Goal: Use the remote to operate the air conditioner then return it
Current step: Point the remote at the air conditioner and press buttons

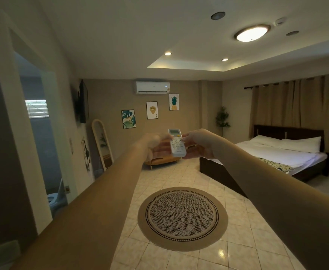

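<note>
Both hands grasp the white rectangular plastic remote (176, 142).
Left hand (155, 145) blurred, right hand (195, 143) thumbing buttons; white wall-mounted air conditioner (153, 87) at twelve o'clock.

remote (176, 143): smooth white plastic, slight sheen, in my hands
air conditioner (152, 87): white glossy plastic
floor (235, 240): glazed cream tile, reflective
rug (182, 218), on floor: woven cloth, matt
curtains (288, 106): beige fabric
</note>
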